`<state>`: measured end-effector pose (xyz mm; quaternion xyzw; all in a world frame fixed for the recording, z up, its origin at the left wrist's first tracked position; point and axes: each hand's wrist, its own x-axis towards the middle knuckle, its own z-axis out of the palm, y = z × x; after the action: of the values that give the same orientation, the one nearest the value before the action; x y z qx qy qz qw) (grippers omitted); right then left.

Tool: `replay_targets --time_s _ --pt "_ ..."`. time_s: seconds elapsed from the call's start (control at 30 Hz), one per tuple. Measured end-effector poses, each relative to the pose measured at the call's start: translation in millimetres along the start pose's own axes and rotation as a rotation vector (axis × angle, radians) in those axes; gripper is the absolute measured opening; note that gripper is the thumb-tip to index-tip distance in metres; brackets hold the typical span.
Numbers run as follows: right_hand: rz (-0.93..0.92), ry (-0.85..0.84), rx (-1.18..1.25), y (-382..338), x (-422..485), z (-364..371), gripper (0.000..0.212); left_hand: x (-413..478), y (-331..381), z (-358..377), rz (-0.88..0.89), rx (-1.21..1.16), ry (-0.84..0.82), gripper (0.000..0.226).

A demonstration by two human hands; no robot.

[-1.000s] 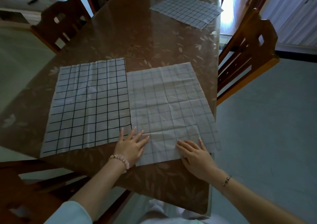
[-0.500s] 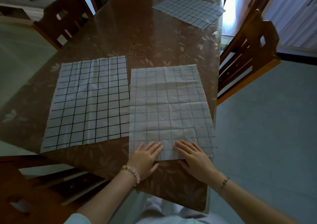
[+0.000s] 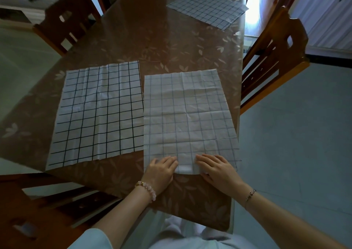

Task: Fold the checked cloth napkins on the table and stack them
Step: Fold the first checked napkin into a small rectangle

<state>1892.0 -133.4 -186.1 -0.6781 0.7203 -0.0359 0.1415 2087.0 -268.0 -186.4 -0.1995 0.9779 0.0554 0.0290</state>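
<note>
Checked cloth napkins lie in three places on the brown leaf-patterned worktop (image 3: 171, 45). The pale-lined napkin (image 3: 187, 115) lies flat at about 5 o'clock of the worktop's middle, its near edge close to the worktop's near rim. Both hands rest on that near edge. The left hand (image 3: 161, 171) lies palm down at the napkin's 7 o'clock corner, its grip spread flat, fingers (image 3: 167, 160) pressing on the cloth and pinching nothing. The right hand (image 3: 219, 169) lies palm down at the napkin's 5 o'clock side, its grip also spread and flat, fingers pointing toward 10 o'clock. Between the two hands a short strip of the near edge looks slightly raised and brighter. A beaded bracelet (image 3: 148, 188) sits on the left wrist and a thin chain bracelet (image 3: 250, 194) on the right

The dark-lined napkin (image 3: 97, 113) lies flat just beside the pale one, at its 9 o'clock, their long edges nearly touching. A third napkin (image 3: 207, 7) lies well apart at the worktop's 1 o'clock corner, turned at an angle. Wooden chairs stand at 10 o'clock (image 3: 66, 20), 3 o'clock (image 3: 274, 56) and 7 o'clock (image 3: 38, 210) of the worktop
</note>
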Motion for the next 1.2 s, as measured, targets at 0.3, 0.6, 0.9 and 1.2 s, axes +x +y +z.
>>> replay_targets --time_s 0.3,0.6,0.9,1.2 --pt "0.002 0.023 0.020 1 -2 1 0.041 5 -4 -7 -0.024 -0.032 0.046 0.052" --pt "0.029 0.066 -0.044 18 0 3 0.053 -5 -22 -7 -0.096 -0.017 0.051 0.052" --pt "-0.021 -0.042 0.071 31 -24 -1 0.055 -34 -30 -6 -0.005 -0.003 -0.022 0.056" --pt "0.232 -0.091 0.350 46 -1 -44 0.019 -32 -49 -31 -0.129 -0.196 -0.163 0.034"
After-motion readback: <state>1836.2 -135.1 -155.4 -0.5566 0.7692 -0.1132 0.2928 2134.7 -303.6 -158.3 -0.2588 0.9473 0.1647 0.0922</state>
